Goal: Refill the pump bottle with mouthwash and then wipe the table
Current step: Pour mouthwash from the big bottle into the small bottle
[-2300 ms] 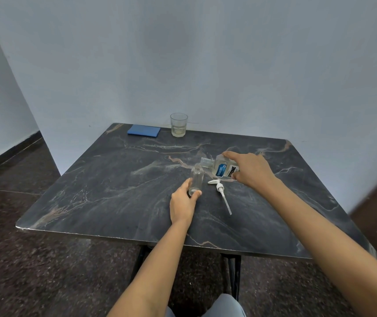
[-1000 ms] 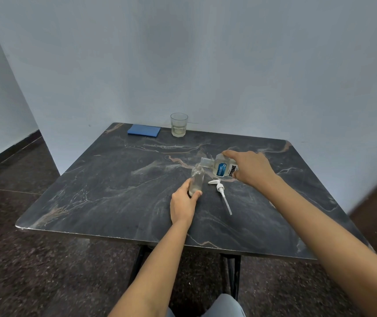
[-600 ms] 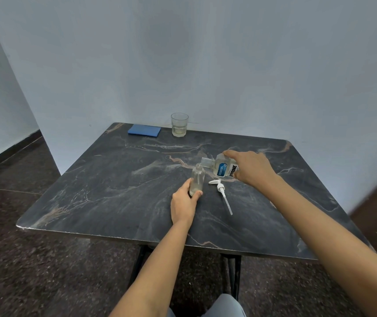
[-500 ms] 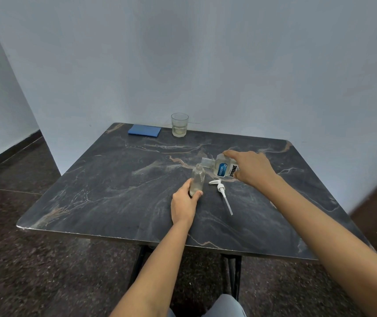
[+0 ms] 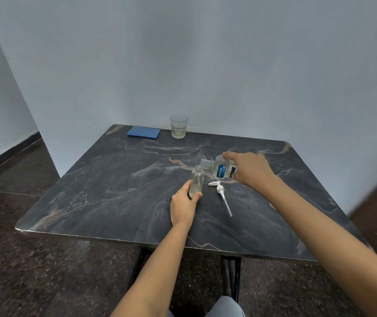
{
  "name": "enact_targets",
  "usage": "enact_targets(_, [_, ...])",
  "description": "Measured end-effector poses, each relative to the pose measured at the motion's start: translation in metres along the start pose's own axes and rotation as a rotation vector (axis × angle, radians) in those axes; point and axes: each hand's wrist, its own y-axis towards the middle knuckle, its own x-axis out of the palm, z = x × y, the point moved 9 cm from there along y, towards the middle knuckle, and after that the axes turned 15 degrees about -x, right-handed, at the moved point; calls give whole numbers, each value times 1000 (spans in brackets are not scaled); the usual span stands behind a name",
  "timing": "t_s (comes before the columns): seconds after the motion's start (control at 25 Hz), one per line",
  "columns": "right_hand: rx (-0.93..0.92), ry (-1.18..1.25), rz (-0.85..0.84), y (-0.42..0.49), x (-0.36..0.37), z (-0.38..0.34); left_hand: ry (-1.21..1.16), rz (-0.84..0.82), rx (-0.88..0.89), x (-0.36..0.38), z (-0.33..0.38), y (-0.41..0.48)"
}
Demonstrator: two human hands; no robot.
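A small clear pump bottle (image 5: pixel 197 180) stands upright on the dark marble table (image 5: pixel 105 193), its neck open. My left hand (image 5: pixel 183 208) grips its lower part. My right hand (image 5: pixel 250 170) holds a clear mouthwash bottle (image 5: pixel 221 169) with a blue label, tipped on its side with its mouth just above the pump bottle's neck. Pale liquid sits in the pump bottle's lower part. The white pump head (image 5: pixel 221 194) with its long tube lies on the table just right of the bottle.
A folded blue cloth (image 5: pixel 144 132) lies at the table's far left edge by the wall. A drinking glass (image 5: pixel 179 126) with a little pale liquid stands beside it. The wall runs along the far and right edges.
Both hands have held nearly still with the mouthwash bottle tipped over the pump bottle's neck. The liquid level in the pump bottle looks slightly higher.
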Motion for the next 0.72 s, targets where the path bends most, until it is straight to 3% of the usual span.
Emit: enact_targets(0.72, [-8, -34, -10, 4, 0, -1, 9, 4, -7, 1, -2, 2])
